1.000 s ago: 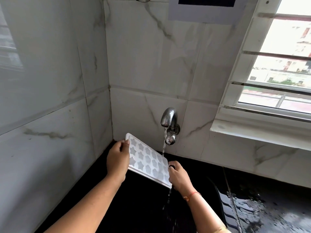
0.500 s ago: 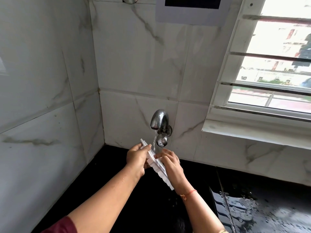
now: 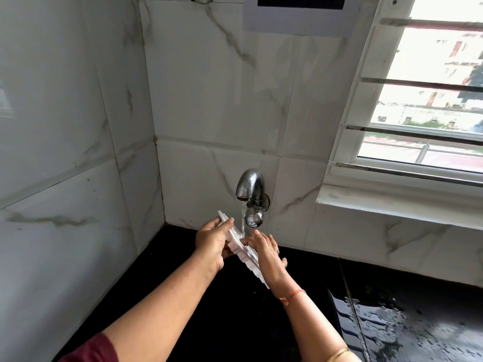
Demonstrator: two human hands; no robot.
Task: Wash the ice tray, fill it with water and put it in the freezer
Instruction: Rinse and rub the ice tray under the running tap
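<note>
The white ice tray (image 3: 239, 244) is tilted on edge under the running chrome tap (image 3: 249, 185) on the back wall. A thin stream of water falls onto it. My left hand (image 3: 213, 242) grips the tray's upper left end, thumb over its rim. My right hand (image 3: 266, 250) lies flat against the tray's face, fingers pressed on it, with the tray's lower end showing beside the wrist. The tray's moulded cells are mostly hidden between the hands.
A black sink basin (image 3: 183, 296) lies below the hands, bounded by marble-tiled walls at left and back. A wet black counter (image 3: 407, 325) with a ribbed drain area sits at the right. A barred window (image 3: 428, 100) and its white sill are above it.
The tray went from lying nearly flat with its star cells facing me to standing on edge under the stream. My right hand moved from the tray's lower end onto its face.
</note>
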